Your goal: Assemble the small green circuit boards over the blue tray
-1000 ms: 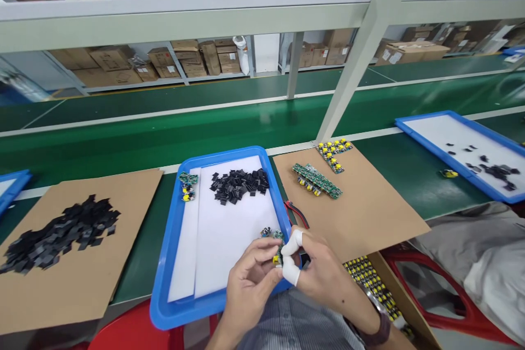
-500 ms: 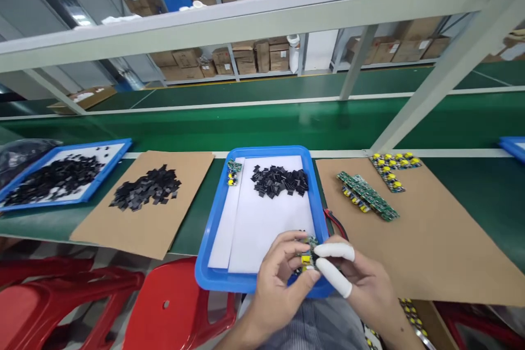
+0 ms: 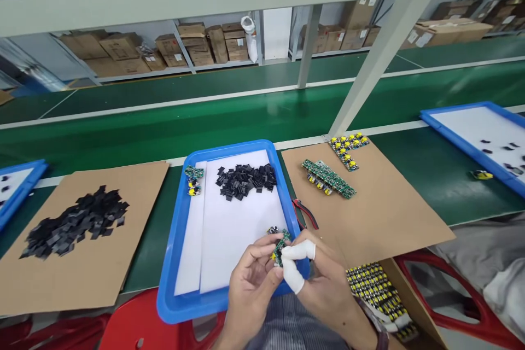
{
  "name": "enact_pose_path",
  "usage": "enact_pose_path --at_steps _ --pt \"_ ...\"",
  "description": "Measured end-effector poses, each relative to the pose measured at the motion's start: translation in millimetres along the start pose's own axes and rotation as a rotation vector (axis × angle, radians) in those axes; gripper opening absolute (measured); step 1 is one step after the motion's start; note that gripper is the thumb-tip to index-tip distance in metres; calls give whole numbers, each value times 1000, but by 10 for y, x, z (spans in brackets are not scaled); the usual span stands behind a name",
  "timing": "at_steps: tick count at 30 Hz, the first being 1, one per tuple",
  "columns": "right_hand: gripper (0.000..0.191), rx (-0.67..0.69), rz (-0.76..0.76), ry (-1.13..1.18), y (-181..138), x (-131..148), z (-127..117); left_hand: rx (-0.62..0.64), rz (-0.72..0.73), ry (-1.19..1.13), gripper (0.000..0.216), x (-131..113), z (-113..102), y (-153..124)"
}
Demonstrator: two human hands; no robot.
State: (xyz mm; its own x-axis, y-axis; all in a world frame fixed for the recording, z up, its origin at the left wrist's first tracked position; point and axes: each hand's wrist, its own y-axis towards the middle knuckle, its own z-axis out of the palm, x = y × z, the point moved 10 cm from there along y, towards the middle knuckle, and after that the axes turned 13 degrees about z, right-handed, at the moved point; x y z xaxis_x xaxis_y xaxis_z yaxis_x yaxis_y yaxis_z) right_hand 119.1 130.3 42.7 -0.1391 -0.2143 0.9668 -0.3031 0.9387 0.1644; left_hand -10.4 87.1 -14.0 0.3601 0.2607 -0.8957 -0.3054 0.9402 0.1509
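Note:
Between my hands, over the near right part of the blue tray [image 3: 172, 262], is a small green circuit board [image 3: 281, 247] with a yellow component. My left hand [image 3: 255, 273] grips it from the left with thumb and fingers. White finger cots cover the thumb and forefinger of my right hand [image 3: 318, 273], which pinches the board's right side. Anything else in that pinch is too small to make out. Inside the tray, black rectangular pieces [image 3: 246, 180] lie heaped on a white foam sheet [image 3: 233, 235]. A few more boards [image 3: 194, 180] sit at its far left corner.
On the right cardboard sheet [image 3: 385, 213] lie a row of green boards [image 3: 329, 178] and yellow-topped boards [image 3: 348, 147]. Red-handled pliers [image 3: 305, 213] touch its left edge. Left cardboard [image 3: 139, 213] bears black pieces [image 3: 80, 224]. A box of boards [image 3: 379, 295] stands below; a grey sleeve [image 3: 488, 251] shows at right.
My view has swung to the right, bringing another blue tray and a person's sleeve into sight. The board between my hands has turned, now showing more of its green face.

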Motion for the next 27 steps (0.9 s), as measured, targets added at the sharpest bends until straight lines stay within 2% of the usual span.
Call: enact_pose_path --at_steps 5,11,19,27 --pt "21 -1 26 13 44 -41 18 1 39 39 25 -73 -1 59" --pt "18 73 99 12 121 -83 49 26 -14 31 24 -8 -11 22" --pt "20 101 88 -79 171 8 60 2 -45 19 22 20 -34 21" --pt "22 117 55 -156 158 60 65 4 16 94 21 -30 -25 29"
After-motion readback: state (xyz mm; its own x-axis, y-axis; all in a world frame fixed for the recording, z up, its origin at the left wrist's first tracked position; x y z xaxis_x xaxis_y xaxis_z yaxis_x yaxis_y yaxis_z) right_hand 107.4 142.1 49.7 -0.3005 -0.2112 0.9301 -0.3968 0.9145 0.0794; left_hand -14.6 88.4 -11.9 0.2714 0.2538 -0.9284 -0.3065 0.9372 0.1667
